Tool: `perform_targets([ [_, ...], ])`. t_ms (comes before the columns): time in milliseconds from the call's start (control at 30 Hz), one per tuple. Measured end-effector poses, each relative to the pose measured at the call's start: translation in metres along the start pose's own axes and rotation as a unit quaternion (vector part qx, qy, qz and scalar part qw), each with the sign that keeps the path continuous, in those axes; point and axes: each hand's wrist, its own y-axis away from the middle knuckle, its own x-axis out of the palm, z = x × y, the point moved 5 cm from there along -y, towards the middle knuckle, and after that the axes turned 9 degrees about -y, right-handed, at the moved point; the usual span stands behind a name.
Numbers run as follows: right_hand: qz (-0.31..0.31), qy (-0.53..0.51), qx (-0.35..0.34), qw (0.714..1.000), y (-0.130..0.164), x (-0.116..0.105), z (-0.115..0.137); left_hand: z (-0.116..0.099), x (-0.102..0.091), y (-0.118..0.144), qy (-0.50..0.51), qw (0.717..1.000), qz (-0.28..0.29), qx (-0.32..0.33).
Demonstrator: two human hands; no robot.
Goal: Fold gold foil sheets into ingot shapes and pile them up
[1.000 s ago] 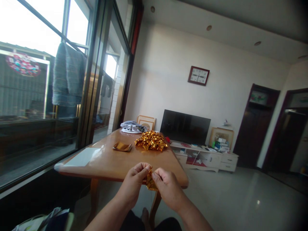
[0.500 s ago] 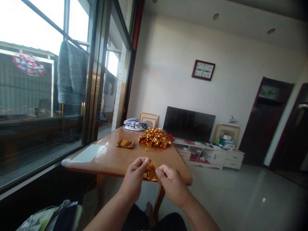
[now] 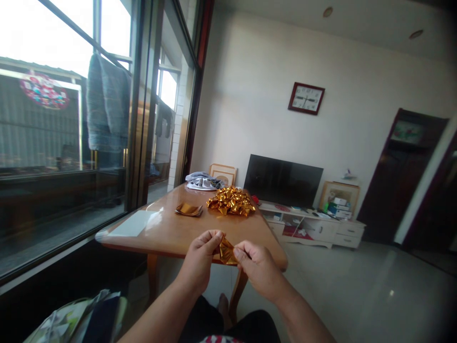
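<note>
The person's left hand and right hand meet in front of the near edge of the wooden surface, and both pinch one small piece of gold foil paper between thumb and fingertips. Each grip is narrow, closed on the foil from its own side. The piece hangs in the air just before the rim, above the person's lap, touching nothing else.

Judging from how things lie, the work looks partly done. A heap of folded gold pieces sits toward the far end of the surface, and a small stack of flat gold sheets lies just to its left, apart from it. The piece in hand looks creased but not finished; how many folds remain cannot be told.

The near half of the surface is bare apart from a pale sheet at its left corner. A bundle of cloth rests at the far end. The window wall runs close along the left, while the floor to the right is open.
</note>
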Motion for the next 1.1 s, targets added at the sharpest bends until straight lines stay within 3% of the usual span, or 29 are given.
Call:
perform_targets([
  [267,-0.009,0.011,-0.001,1.000,0.000,-0.002,0.002,-0.001,-0.005,-0.003,-0.032,0.999,0.018,0.000],
  [600,-0.019,0.020,0.014,1.000,0.001,-0.004,-0.005,0.003,-0.012,-0.005,-0.045,0.999,-0.005,-0.011],
  [833,-0.018,0.012,0.010,1.000,0.002,-0.003,-0.005,-0.011,-0.013,0.000,-0.124,0.992,-0.036,0.011],
  [1000,-0.012,0.006,0.002,1.000,0.003,-0.003,-0.003,-0.010,0.001,0.002,-0.096,0.994,0.045,0.001],
  [1100,-0.019,0.001,0.011,1.000,0.002,-0.005,-0.008,-0.006,0.002,0.000,-0.067,0.997,0.049,-0.004],
])
